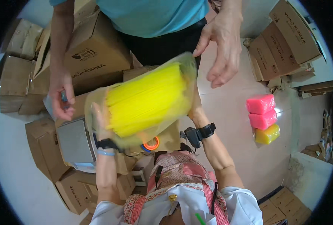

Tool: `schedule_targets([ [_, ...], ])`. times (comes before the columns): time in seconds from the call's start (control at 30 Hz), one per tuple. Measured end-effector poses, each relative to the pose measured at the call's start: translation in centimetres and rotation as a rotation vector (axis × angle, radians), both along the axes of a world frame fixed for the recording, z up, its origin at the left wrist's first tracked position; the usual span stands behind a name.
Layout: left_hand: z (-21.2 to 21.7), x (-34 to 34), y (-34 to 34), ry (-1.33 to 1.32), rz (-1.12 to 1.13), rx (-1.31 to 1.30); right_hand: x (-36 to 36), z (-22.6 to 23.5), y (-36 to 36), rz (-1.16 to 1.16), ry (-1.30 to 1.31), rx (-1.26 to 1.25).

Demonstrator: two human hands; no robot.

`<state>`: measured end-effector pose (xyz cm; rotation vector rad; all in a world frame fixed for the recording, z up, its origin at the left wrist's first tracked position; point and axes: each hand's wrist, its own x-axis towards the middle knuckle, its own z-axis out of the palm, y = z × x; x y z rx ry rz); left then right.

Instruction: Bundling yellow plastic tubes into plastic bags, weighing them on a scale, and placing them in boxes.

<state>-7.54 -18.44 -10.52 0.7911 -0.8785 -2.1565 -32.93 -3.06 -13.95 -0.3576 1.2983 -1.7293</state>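
Observation:
A clear plastic bag (147,99) packed with long, thin bright yellow strips is held up in front of me, slightly tilted and blurred by motion. My left hand (100,120) grips its left end and shows faintly through the plastic. Behind the right end is my right hand (195,108), its fingers mostly hidden by the bag. Across from me stands a person in a blue shirt. That person's hand (223,54) at the right is apart from the bag with fingers loosely spread; the other hand (63,95), at the left, hangs beside it with something small and bluish.
A weighing scale (73,137) sits at my left. Orange and blue rings (151,143) lie on the cardboard below the bag. Brown cartons (91,56) are stacked at the left, with more cartons (283,45) at the far right. Pink packs (262,112) and a yellow pack (268,134) rest on the floor.

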Motion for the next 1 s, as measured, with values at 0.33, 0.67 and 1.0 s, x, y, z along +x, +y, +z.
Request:
schedule_targets([
  [0.33, 1.0, 2.2, 5.0, -0.046, 0.204, -0.017, -3.9, 1.1, 0.4, 0.211, 0.022, -0.114],
  [0.67, -0.4, 3.0, 5.9, -0.188, 0.315, -0.126, -3.6, 0.6, -1.5, 0.298, 0.165, -0.189],
  [1.0, -8.1, 2.5, 3.7, -0.256, -0.086, -0.071, -0.2, -21.1, 0.9, 0.106, 0.174, 0.153],
])
